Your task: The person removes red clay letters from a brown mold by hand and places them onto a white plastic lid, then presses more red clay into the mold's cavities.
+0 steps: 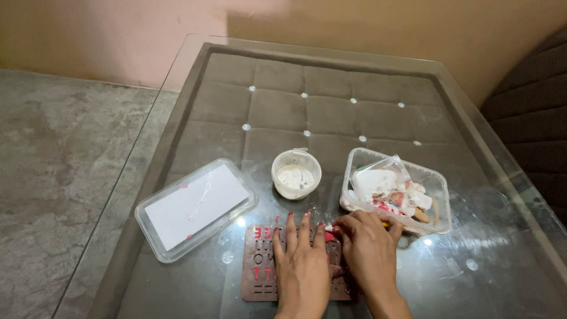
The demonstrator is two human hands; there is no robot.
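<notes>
A brown silicone mould [258,266] with letter-shaped cavities, some filled red, lies on the glass tabletop near me. My left hand [302,266] lies flat on the mould, fingers spread and pressing it down. My right hand [367,251] is beside it, fingers closed around a thin yellow-handled tool [387,224] whose tip touches a red patch at the mould's upper edge. A small round white cup [296,173] with pale paste inside stands just beyond the mould.
A clear rectangular container [437,204] holding a plastic bag and white and red pieces sits at the right. Its clear lid [195,207] with a white sheet lies at the left. The glass table [490,277] covers tufted grey padding; grey floor is at the left.
</notes>
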